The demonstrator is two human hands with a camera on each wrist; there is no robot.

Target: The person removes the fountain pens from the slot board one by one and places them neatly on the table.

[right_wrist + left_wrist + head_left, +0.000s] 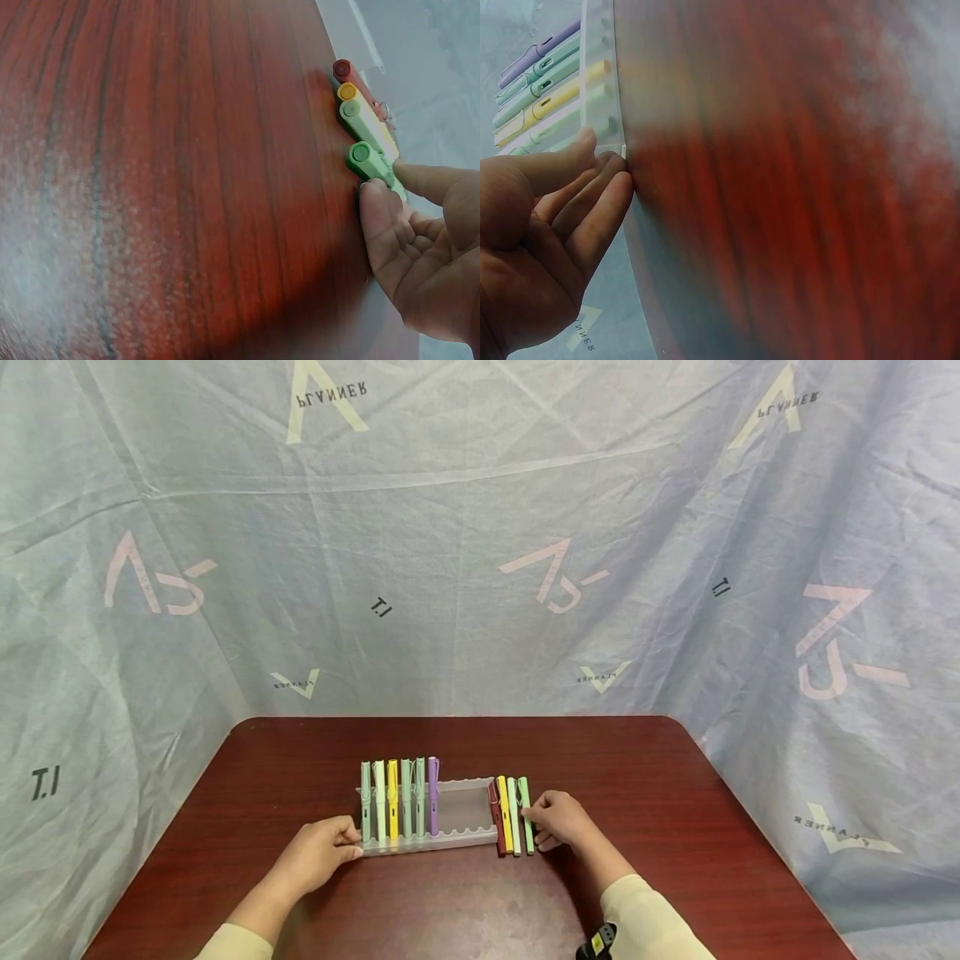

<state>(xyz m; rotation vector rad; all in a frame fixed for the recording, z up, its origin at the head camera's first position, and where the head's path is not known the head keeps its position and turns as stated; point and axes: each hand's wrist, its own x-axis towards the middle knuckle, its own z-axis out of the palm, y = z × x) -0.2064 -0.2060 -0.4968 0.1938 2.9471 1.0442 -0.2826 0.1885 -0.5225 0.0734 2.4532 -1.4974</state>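
Two hands: left [318, 852] fingers straight against tray [459, 839], right [558, 821] pinching green pen [525, 814]

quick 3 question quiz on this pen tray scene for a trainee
1. How many pens lie on the table right of the tray?
2. True or false: the left hand touches the tray's left end.
3. Which pen does the right hand touch? A red, B yellow, C the outer green pen.

Key:
1. Four.
2. True; its fingertips rest at the tray's corner.
3. C; thumb and forefinger sit on it.
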